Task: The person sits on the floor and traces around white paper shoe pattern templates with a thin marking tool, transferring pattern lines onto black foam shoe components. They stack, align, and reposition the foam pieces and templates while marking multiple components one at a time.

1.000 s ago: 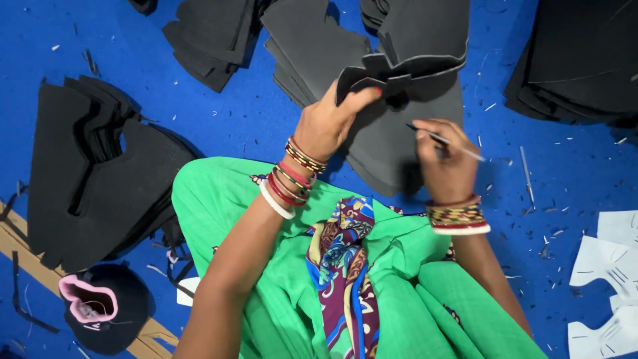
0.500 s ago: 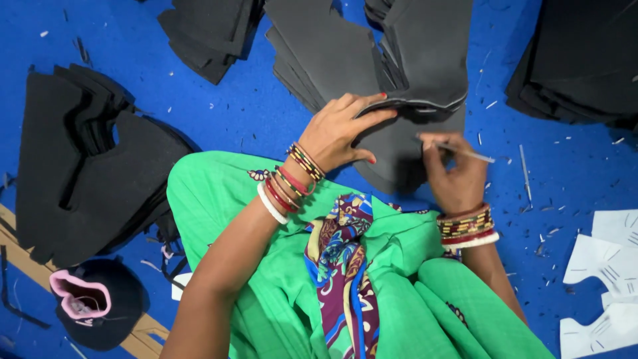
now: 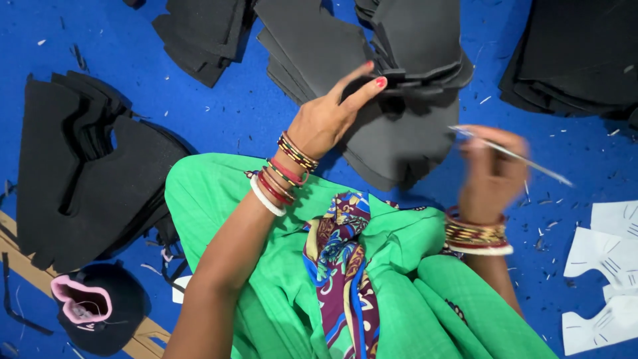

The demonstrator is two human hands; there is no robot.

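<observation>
My left hand (image 3: 332,114) reaches forward with its fingers stretched out, resting on a stack of dark grey cut fabric pieces (image 3: 392,133) that lies on the blue floor in front of my green-clad knees. A smaller bundle of the same grey pieces (image 3: 419,46) sits on top of the stack, just past my fingertips. My right hand (image 3: 490,169) is blurred; it is closed around a thin silver pen-like stick (image 3: 512,156) that points to the right, above the stack's right edge.
More black fabric stacks lie at the left (image 3: 86,173), top left (image 3: 206,33) and top right (image 3: 578,53). White paper patterns (image 3: 608,266) sit at the right edge. A black cap with pink lining (image 3: 93,309) rests on a wooden strip (image 3: 26,266) at bottom left. Small scraps dot the floor.
My left hand let the small grey piece down onto the stack and spread its fingers flat. My right hand moved right and up with the stick.
</observation>
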